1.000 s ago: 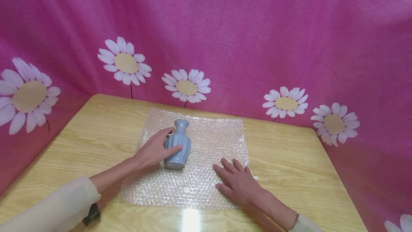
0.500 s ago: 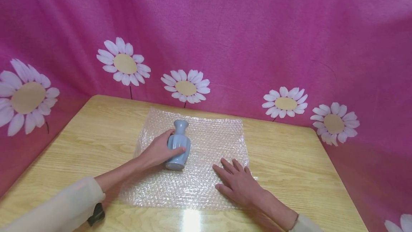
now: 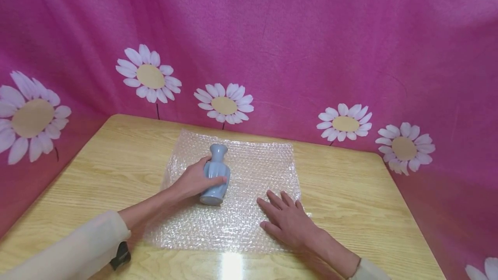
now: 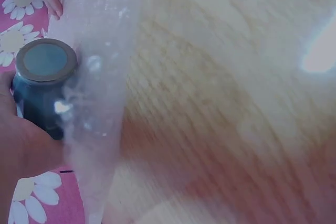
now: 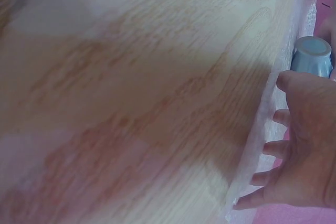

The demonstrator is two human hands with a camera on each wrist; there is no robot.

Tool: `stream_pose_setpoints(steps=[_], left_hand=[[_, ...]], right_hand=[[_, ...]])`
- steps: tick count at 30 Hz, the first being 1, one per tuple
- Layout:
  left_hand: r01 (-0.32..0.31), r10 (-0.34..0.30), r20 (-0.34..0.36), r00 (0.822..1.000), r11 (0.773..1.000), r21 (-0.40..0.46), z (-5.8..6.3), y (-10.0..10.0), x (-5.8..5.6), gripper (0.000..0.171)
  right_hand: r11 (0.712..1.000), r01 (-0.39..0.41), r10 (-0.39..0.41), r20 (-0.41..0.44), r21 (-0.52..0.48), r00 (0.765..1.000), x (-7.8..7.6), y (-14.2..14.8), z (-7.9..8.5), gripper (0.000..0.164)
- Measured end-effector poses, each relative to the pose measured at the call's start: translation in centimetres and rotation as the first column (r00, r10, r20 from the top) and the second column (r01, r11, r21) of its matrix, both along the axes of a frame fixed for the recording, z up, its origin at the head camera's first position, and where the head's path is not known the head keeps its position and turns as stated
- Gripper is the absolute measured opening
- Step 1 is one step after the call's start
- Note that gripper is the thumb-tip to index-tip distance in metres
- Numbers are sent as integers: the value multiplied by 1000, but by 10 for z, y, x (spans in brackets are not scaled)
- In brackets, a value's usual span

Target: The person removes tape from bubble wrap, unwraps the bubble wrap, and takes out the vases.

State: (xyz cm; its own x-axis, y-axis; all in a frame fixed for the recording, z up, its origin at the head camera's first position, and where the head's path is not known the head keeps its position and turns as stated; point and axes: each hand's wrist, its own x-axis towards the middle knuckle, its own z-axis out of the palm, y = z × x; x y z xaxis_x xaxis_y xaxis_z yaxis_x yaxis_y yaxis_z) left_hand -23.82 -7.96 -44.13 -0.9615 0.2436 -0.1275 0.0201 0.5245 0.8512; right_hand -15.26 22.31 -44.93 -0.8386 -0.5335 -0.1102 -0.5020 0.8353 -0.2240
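Observation:
A pale blue ceramic vase (image 3: 218,170) with a flared mouth and narrow neck lies on its side on a sheet of clear bubble wrap (image 3: 249,228). My left hand (image 3: 192,180) grips its body from the left, thumb across the front; the other fingers are mostly hidden behind it. The left wrist view shows the vase's round base (image 4: 46,61) close to the palm. On the right part of the sheet my right hand (image 3: 289,224) rests with fingers spread. In the right wrist view those fingertips (image 5: 283,80) press at the bubble wrap's surface.
Under the sheet is a light wood-grain table (image 3: 350,202). A magenta cloth (image 3: 295,55) printed with white daisies hangs behind and along both sides. A dark band-like object (image 3: 120,256) sits beneath the left sleeve.
My left hand has shifted slightly right, and its thumb reaches a little farther across the vase. The vase stays in nearly the same place. My right hand has not moved.

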Motion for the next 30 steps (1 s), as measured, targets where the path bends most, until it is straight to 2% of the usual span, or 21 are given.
stream_pose_setpoints(steps=[3,7,10,15,18,20,25,27,30], left_hand=[[6,-5,43,999,1000,-13,4,0,-3,92],[31,-37,126,991,999,44,9,0,-8,89],[47,-65,185,981,994,102,13,1,-11,82],[53,-93,275,957,987,150,18,3,-15,75],[39,-90,312,946,985,166,20,4,-16,75],[39,-89,314,945,986,163,21,4,-15,78],[14,-113,358,927,963,268,19,5,-10,83],[-12,-129,395,910,942,335,17,5,-9,85],[-23,-126,404,906,939,344,15,4,-8,89]], right_hand=[[1000,2,-2,4,0,1000,0,0,0,60],[1000,1,-1,7,4,1000,0,0,0,60],[1000,1,-1,7,6,1000,0,0,-1,61],[1000,4,-4,9,11,1000,-1,1,-2,61],[1000,8,-8,12,10,1000,-1,1,-2,61],[1000,10,-10,11,9,1000,-1,1,-2,61],[1000,16,-16,0,5,1000,1,1,-2,60],[1000,16,-16,-3,4,1000,1,1,-2,60],[1000,15,-15,-5,1,1000,1,1,-2,60]])
